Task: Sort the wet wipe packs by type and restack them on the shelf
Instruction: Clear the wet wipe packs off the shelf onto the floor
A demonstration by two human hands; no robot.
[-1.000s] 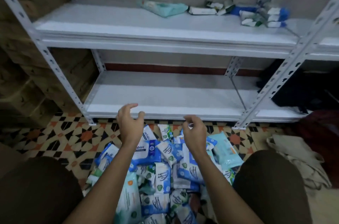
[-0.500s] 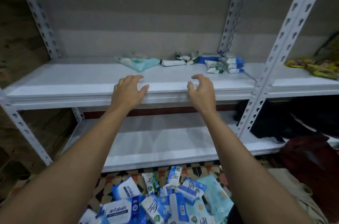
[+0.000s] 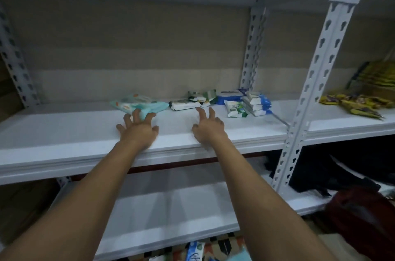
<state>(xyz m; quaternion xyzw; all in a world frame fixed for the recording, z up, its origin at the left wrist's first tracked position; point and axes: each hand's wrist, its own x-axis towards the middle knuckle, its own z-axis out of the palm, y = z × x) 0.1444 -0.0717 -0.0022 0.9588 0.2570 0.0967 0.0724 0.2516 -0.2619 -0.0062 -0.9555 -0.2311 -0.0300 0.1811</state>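
Two empty hands reaching over the middle shelf (image 3: 64, 132) toward the wet wipe packs at its back.

Both hands are hovering with fingers spread and nothing in them: the left hand (image 3: 138, 127) is closing on the teal pack (image 3: 136, 103), its fingertips at or just short of the near edge, while the right hand (image 3: 208, 127) is lying just short of the white pack (image 3: 184, 104). Further right are sitting a blue pack (image 3: 229, 96) and a small stack of blue-and-white packs (image 3: 256, 103); more packs (image 3: 195, 251) are lying on the floor below. Sorting looks barely begun. Next, each hand likely needs to grasp its nearest pack and regroup like with like.
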